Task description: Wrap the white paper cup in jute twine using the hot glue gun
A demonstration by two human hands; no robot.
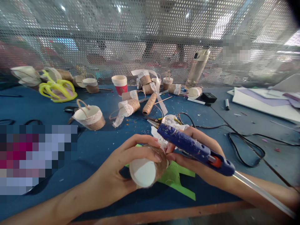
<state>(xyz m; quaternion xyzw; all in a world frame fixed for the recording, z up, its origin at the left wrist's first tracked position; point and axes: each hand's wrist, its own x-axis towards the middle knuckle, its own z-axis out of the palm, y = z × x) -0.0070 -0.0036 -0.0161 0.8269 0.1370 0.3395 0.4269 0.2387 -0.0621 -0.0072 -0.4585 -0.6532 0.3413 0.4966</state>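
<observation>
A small paper cup [143, 172] wrapped in brown twine lies on its side, its white round end turned toward me. My left hand [119, 168] is closed around it, fingers over the top and thumb beneath. A blue hot glue gun [185, 142] with a clear glue stick at its back runs across my right hand [203, 150], nozzle pointing away and to the left. That hand appears closed on the gun, its handle hidden. Its fingertips also pinch at the cup's far edge, beside white lace [172, 120]. Green cut paper [174, 179] lies under the cup.
Finished twine-and-lace baskets, such as one with a handle [93, 120], stand at left and behind. A twine spool [149, 104], stacked red cups [122, 89] and a clear bottle [198, 68] sit farther back. Black cord [248, 156] and white sheets [262, 104] lie at right.
</observation>
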